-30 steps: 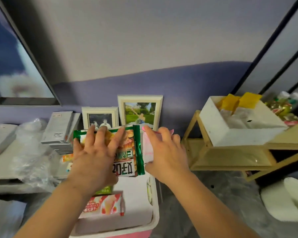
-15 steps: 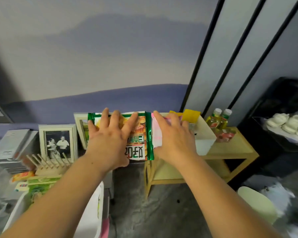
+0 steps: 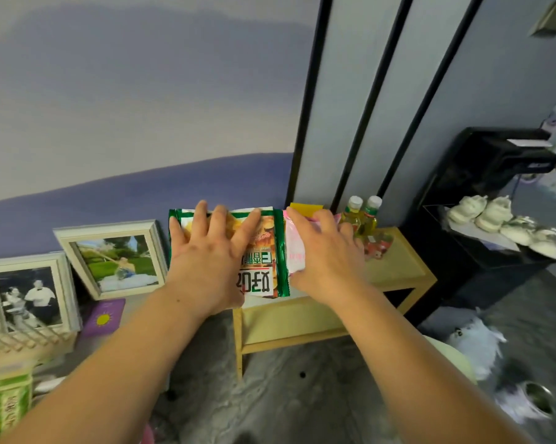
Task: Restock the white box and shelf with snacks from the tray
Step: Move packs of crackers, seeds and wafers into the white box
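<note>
Two packets fill the middle of the head view and hide most of what you are aiming at: the white box point(image 3: 260, 302) shows only as a pale strip under the lower edge of the green snack packet point(image 3: 264, 267), and whether either packet touches it cannot be told. Your left hand point(image 3: 206, 261) holds that green packet with its fingers spread flat over the near face, while the thumb is out of sight behind it. Your right hand point(image 3: 321, 254) grips a pink packet point(image 3: 294, 248), fingers curled over its top, so most of its wrapper is covered. Both packets sit over the left end of the wooden shelf point(image 3: 395, 270), side by side and touching along the green one's right seam. Each has its long axis running away from you, top to bottom in the picture; the green packet's print reads upside down, so its head end points back toward you. A yellow packet point(image 3: 305, 207) pokes up behind your right fingers, its lower part hidden. Two capped bottles point(image 3: 361, 216) and a red packet point(image 3: 377, 246) stand on the shelf top just right of your hand. At the lower left a green pack point(image 3: 4, 402) is blurred and cut off by the frame edge, and two picture frames point(image 3: 116, 254) lean against the wall.
</note>
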Tool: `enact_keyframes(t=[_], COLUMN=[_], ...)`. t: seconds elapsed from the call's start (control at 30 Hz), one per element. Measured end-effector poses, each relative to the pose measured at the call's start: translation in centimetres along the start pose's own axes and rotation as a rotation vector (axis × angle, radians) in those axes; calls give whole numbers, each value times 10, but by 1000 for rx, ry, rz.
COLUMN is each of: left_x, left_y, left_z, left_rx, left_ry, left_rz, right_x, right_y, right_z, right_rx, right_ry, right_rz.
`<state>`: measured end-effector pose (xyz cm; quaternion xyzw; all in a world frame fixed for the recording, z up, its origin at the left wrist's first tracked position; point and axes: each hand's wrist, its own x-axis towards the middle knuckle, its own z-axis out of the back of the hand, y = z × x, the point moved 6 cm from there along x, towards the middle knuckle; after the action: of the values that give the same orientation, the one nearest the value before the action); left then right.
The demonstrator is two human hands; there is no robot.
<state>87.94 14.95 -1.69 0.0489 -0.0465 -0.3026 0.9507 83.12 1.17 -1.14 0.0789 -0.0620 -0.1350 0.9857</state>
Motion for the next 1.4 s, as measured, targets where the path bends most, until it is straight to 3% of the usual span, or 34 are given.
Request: enact_keyframes(t=[0.43, 0.73, 0.97, 1.4], left_x=[152, 220, 238, 232], left_y=[-68, -94, -80, -75], left_z=[-65, -150, -209, -276], left_rx=[-86, -138, -148, -193], left_ry=[157, 387, 462, 545], left_rz=[-148, 26, 170, 152], right_x=[108, 183, 211, 217], right_y=[-116, -173, -170, -167], right_z=[-48, -127, -185, -277], right_rx=[-19, 3, 7, 42], right_ry=[105, 282, 362, 515], right_rz=[-144, -16, 101, 96])
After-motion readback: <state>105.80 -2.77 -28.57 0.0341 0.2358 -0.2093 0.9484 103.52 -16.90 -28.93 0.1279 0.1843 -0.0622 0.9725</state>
